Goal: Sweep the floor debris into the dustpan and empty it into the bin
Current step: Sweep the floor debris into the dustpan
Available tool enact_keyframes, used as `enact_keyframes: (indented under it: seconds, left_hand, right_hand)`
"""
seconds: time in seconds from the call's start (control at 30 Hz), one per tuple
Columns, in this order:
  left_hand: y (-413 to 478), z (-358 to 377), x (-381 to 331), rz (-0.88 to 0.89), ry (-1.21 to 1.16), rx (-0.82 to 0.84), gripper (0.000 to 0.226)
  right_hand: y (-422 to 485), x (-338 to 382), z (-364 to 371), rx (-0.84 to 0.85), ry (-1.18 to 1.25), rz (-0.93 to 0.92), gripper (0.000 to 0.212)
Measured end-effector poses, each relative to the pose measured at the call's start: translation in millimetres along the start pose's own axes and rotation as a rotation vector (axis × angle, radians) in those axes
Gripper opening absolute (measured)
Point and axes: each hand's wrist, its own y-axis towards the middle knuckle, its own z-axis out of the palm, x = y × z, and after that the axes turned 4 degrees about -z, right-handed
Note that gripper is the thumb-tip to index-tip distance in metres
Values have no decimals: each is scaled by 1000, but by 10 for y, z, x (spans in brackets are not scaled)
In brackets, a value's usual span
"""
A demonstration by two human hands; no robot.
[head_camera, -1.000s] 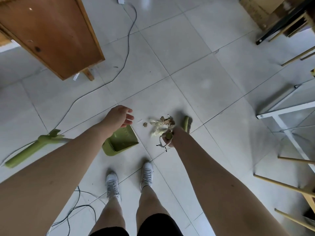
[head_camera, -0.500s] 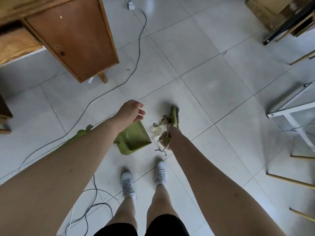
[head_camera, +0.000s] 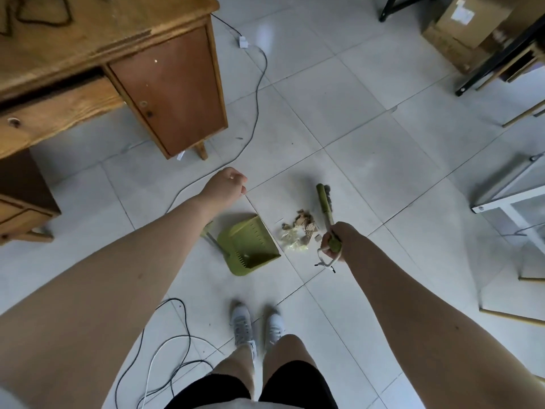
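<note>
A green dustpan lies on the tiled floor, its open mouth facing right toward a small pile of paper and plastic debris. My right hand grips the handle of a green hand brush. The brush's bristle head rests on the floor just beyond and to the right of the pile. A cord loop hangs from the handle's end. My left hand hovers above and behind the dustpan, fingers curled, with nothing visible in it. The dustpan's handle runs under my left forearm. No bin is in view.
A wooden desk stands at the upper left. Cables trail past it and beside my white shoes. A white frame and wooden rods stand at the right, with cardboard boxes at the far right.
My view has pulled up and back, so more of the desk shows. My left hand has lifted away from the dustpan and curled shut. The brush stays beside the debris pile.
</note>
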Motion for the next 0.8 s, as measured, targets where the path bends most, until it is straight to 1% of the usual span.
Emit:
enact_keyframes:
  seconds: [0.1,0.17,0.23,0.3,0.4,0.53,0.6,0.7,0.8]
  left_hand:
    - [-101,-151,156,-9,39,-40,25]
    - [-193,-264,265,43,218,-85,33]
    - [-274,-384,386,151,427,-157,35]
    - [-307,-525,516,231,567,-191,35]
    - [-289,-699,739,172,632,-108,43]
    - [-283,-836,995,82,604,66,60]
    - [-298,-861,1109,64,578,120,64]
    - [-293,-916,1282,54,569,166,61]
    - [-246,-935,1463,0,585,216,51]
  right_hand:
    - [-66,-84,-28,10,-91,-49,29]
    - [-97,-130,-15,13,-135,-80,30]
    - [-113,-185,30,2,-170,-85,32]
    - [-128,-264,118,-18,-215,-81,32]
    - [-151,-410,282,-47,-258,-90,31]
    - [-247,-617,502,-55,-164,-95,22]
    - [-297,-712,582,-52,-129,-92,21]
    - [-317,-852,686,-87,-89,-87,23]
    - [-286,-956,749,-134,-76,-74,22]
